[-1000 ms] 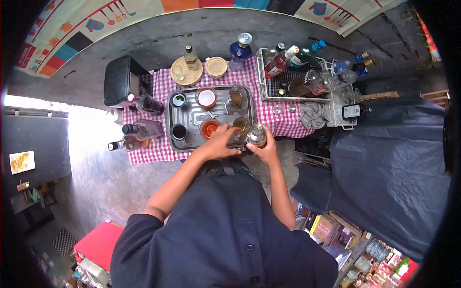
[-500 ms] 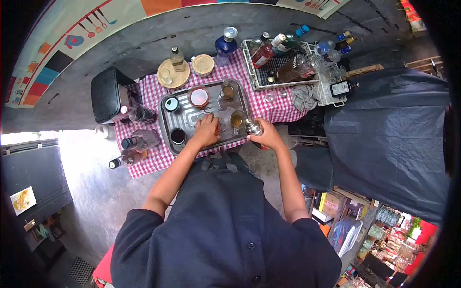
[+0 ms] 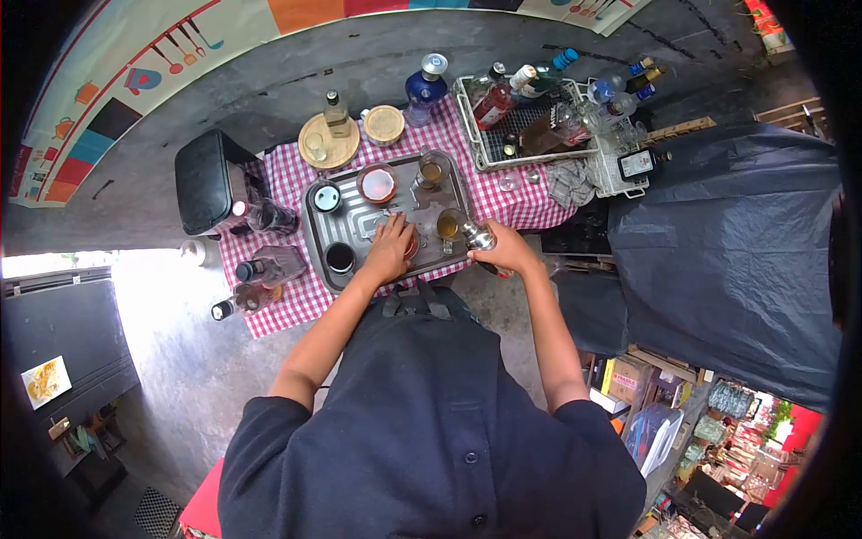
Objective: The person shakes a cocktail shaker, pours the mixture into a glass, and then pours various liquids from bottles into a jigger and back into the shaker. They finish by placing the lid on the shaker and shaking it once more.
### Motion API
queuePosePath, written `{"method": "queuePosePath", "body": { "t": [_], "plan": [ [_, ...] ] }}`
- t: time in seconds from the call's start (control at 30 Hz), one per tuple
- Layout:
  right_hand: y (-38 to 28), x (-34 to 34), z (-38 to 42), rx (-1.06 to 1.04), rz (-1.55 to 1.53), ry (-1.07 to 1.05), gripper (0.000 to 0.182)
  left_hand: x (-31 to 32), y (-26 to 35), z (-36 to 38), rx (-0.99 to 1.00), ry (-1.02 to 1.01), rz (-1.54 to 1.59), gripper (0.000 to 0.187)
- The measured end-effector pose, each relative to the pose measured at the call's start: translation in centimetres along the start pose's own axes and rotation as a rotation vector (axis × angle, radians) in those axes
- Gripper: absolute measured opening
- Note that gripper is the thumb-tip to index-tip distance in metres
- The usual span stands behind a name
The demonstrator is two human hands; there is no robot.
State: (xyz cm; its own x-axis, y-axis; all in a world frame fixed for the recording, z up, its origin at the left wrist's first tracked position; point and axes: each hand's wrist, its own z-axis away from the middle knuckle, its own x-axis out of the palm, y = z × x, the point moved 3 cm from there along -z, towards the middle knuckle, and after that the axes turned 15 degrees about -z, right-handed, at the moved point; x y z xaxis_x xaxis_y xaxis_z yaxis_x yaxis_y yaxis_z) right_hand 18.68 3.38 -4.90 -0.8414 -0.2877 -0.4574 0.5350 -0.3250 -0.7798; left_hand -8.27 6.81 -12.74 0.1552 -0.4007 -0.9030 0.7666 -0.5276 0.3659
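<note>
My left hand (image 3: 390, 251) is curled over a low glass of reddish drink (image 3: 411, 245) near the front of a grey metal tray (image 3: 316, 260). Most of that glass is hidden under the fingers. At the tray's right edge, my right hand (image 3: 505, 249) is closed around a shiny silver cocktail shaker (image 3: 479, 236), which tilts toward a glass mug of amber liquid (image 3: 448, 225). Farther back on the tray stand a second amber mug (image 3: 433, 169) and a bowl-like glass of pink-red drink (image 3: 377, 183). A dark drink (image 3: 340, 258) and a pale bluish cup (image 3: 327, 198) sit at the left.
Several bottles (image 3: 272, 263) and a black bin (image 3: 205, 182) line the left side of the checked cloth (image 3: 296, 310). Behind the tray are a round wooden board (image 3: 339, 153) and a blue bottle (image 3: 426, 90). A wire basket (image 3: 470, 130) of bottles stands at right.
The whole view has shifted slightly to the right. Both hands keep nearly the same places, the left over its glass and the right on the shaker.
</note>
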Motion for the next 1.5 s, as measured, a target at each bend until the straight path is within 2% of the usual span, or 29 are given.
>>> {"method": "queuePosePath", "body": {
  "t": [0.43, 0.63, 1.5],
  "plan": [
    [0.4, 0.2, -0.9, 0.025, 0.025, -0.053, 0.073, 0.6, -0.5, -0.2, 0.012, 0.008, 0.018, 0.093],
    [0.0, 0.0, -1.1, 0.06, 0.068, -0.084, 0.079, 0.2, -0.4, 0.0, 0.012, 0.019, 0.048, 0.087],
    [-0.3, -0.1, -1.6, 0.007, 0.066, -0.094, 0.07, -0.1, -0.6, -0.1, 0.033, -0.005, 0.047, 0.087]
  ]
}}
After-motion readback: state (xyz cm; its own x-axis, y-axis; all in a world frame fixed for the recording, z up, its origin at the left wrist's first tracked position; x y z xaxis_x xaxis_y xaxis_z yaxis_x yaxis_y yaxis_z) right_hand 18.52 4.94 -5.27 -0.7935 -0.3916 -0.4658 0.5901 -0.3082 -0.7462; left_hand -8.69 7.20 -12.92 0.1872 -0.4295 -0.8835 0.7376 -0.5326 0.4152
